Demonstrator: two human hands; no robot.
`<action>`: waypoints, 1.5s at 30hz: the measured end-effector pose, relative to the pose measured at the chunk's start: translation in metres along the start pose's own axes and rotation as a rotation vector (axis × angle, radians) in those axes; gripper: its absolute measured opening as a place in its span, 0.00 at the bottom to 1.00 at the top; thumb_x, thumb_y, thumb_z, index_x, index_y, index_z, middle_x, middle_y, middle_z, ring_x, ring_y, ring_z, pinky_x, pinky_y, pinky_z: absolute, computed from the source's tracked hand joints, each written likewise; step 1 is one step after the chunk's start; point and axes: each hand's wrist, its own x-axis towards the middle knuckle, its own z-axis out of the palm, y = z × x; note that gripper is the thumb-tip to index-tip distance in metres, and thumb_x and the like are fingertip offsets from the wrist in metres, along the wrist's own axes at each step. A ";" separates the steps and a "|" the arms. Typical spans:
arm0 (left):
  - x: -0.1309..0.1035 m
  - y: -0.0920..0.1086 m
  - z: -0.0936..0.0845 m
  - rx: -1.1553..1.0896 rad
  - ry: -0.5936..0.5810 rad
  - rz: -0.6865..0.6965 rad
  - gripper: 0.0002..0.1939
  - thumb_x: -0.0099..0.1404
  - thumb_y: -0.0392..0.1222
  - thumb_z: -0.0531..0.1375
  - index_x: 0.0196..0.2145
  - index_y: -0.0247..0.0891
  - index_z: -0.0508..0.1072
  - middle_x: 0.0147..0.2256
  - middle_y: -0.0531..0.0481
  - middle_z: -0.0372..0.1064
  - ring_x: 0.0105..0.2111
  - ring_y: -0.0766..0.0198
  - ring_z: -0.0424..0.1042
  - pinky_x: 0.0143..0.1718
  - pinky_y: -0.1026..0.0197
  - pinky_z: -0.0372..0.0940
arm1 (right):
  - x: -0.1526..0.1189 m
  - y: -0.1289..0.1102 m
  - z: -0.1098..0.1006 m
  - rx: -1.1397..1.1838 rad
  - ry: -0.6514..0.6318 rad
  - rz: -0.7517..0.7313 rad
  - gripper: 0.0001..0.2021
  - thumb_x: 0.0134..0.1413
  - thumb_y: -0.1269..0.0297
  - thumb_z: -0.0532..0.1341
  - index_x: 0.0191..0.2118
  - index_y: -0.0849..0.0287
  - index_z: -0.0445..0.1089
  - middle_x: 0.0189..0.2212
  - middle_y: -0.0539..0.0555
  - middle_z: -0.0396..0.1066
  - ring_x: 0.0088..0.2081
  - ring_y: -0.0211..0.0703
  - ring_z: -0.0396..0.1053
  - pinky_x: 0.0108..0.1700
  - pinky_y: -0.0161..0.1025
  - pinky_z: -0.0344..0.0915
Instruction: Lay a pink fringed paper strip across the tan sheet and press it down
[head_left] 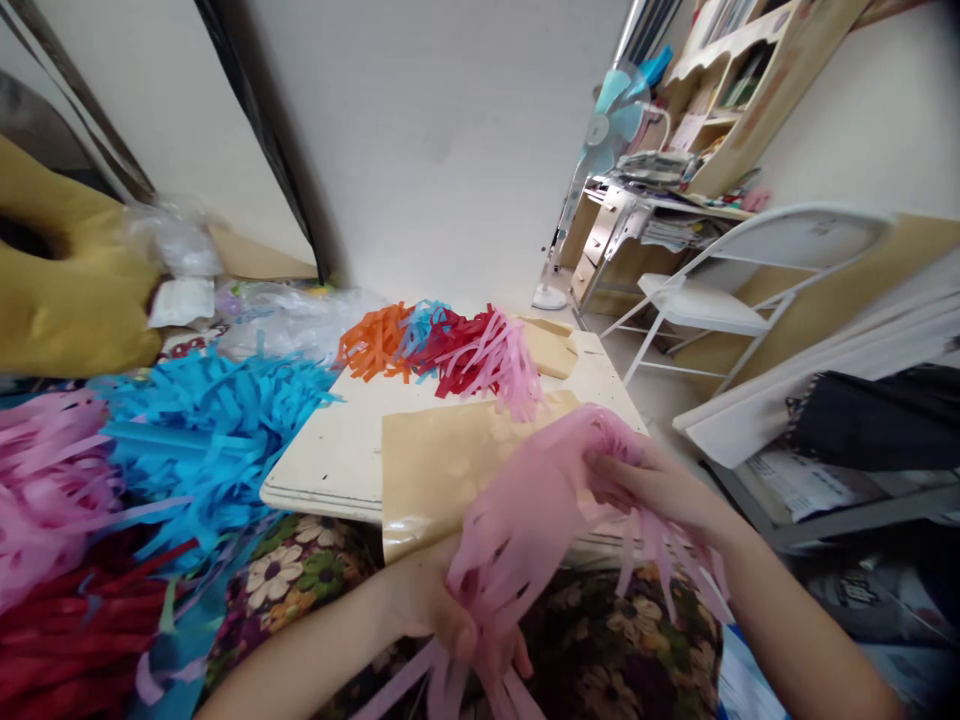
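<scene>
A pink fringed tissue-paper tassel (529, 505) stretches between my two hands above my lap, its cut strips hanging at both ends. My left hand (450, 610) is closed around the lower left end, with strips trailing below the fingers. On the upper right end my right hand (637, 480) pinches the gathered paper, and more strips dangle beneath it. Behind the tassel lies a tan paper sheet (435, 470) on a white tabletop (322, 450). Farther back on the tabletop rest fringed bunches in orange (375, 340), red (457, 350) and pink (517, 365), with some blue among them.
Heaps of blue (217, 420), pink (52, 480) and dark red (82, 620) fringed paper lie to the left. A yellow cushion (75, 280) is beyond them. At right stand a white folding chair (705, 300), a fan (600, 130) and a cluttered desk (667, 200).
</scene>
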 end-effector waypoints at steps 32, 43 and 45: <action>0.010 0.132 -0.082 1.602 -0.160 -0.774 0.33 0.44 0.39 0.56 0.50 0.35 0.53 0.35 0.44 0.65 0.33 0.58 0.65 0.29 0.64 0.59 | 0.016 0.038 -0.070 -0.641 -0.370 0.313 0.02 0.34 0.70 0.51 0.22 0.61 0.57 0.13 0.46 0.57 0.16 0.30 0.57 0.15 0.27 0.54; 0.023 0.145 -0.107 1.130 -0.258 -0.800 0.42 0.41 0.49 0.59 0.53 0.37 0.49 0.37 0.49 0.64 0.35 0.62 0.65 0.31 0.68 0.59 | 0.001 0.038 -0.084 -0.506 -0.457 0.379 0.06 0.34 0.63 0.51 0.20 0.59 0.54 0.09 0.42 0.54 0.10 0.27 0.50 0.14 0.27 0.53; 0.025 0.140 -0.114 1.170 -0.229 -0.797 0.42 0.41 0.50 0.59 0.53 0.36 0.49 0.36 0.49 0.64 0.34 0.63 0.65 0.31 0.68 0.58 | 0.002 0.038 -0.082 -0.534 -0.431 0.393 0.06 0.34 0.62 0.51 0.21 0.60 0.55 0.10 0.43 0.55 0.11 0.27 0.51 0.14 0.28 0.54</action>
